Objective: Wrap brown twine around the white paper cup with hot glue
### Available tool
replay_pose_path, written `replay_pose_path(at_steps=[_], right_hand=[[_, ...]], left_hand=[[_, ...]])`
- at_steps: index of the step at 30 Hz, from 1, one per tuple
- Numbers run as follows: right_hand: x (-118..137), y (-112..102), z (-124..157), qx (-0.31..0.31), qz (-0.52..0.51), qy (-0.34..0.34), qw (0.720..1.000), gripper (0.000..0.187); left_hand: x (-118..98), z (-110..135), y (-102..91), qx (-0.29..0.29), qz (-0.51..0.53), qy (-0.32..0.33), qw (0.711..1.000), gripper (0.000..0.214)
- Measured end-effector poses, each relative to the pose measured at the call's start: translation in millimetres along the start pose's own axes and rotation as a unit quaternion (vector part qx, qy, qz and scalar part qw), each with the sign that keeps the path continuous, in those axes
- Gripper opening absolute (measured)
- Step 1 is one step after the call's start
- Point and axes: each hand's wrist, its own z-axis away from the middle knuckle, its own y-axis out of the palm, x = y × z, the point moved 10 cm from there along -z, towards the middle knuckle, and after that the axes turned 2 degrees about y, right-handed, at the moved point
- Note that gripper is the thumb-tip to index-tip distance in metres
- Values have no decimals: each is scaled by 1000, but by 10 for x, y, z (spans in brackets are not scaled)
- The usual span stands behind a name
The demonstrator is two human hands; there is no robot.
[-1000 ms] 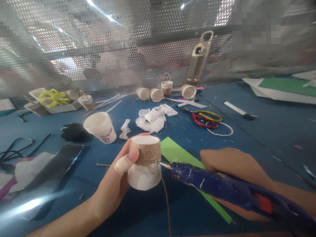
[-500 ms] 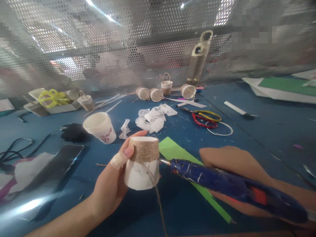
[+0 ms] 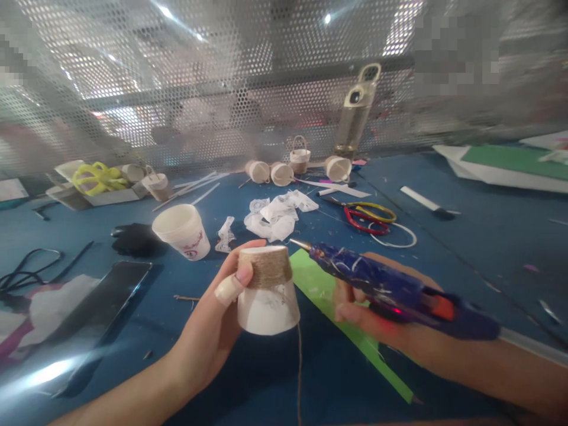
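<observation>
Upside down in my left hand (image 3: pixel 222 307) is a white paper cup (image 3: pixel 268 307), gripped from its left side with the thumb on the wrapping. Brown twine (image 3: pixel 270 267) winds round the cup's upper part, and its loose end hangs down at the right. A bandage covers part of my left thumb. My right hand (image 3: pixel 377 313) is closed round a dark blue glue gun (image 3: pixel 373 281) with a red light glowing beneath. The gun's metal nozzle points left, just above and right of the cup, not touching it. Below it lies a strip of green paper (image 3: pixel 328 290).
White lace (image 3: pixel 281 214) lies beyond the cup, with scissors (image 3: pixel 370 218) to its right. A stack of paper cups (image 3: pixel 181 231) and a phone (image 3: pixel 110 307) are at the left. Several twine-wrapped cups and a bottle (image 3: pixel 355 115) stand by the perforated metal screen (image 3: pixel 213 83).
The glue gun's nozzle has moved up and away from the twine's edge. My left hand has shifted the cup slightly right and turned it, so the loose twine now hangs at its right side.
</observation>
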Motion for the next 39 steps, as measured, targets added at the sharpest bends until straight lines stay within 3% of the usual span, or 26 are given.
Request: replay_pose_path(at_steps=[3, 8, 10, 14, 21, 25, 31, 35, 39], right_hand=[[-81, 252, 23, 83, -158, 51, 983, 22], [-134, 405, 70, 86, -309, 82, 944, 38], [-133, 458, 70, 104, -308, 95, 941, 35], [-119, 512, 49, 150, -268, 117, 944, 10], [-259, 392, 32, 80, -218, 106, 967, 12], [-300, 356, 41, 61, -177, 134, 973, 16], [-217, 300, 16, 40, -226, 110, 967, 24], [-197, 356, 33, 81, -224, 106, 966, 10], [-140, 321, -9, 92, -208, 120, 966, 13]], left_hand=[[-5, 29, 47, 0, -11, 6, 1000, 50], [11, 28, 80, 1, -21, 20, 1000, 53], [22, 23, 82, 1, -26, 19, 999, 54], [25, 18, 61, -11, -38, 18, 999, 56], [1, 10, 32, -20, -46, 26, 998, 57], [-10, 14, 31, -17, -49, 33, 998, 56], [-17, 6, 55, -6, -65, 41, 997, 54], [-8, -7, 77, 2, -82, 39, 996, 54], [-10, -11, 73, -1, -95, 38, 995, 55]])
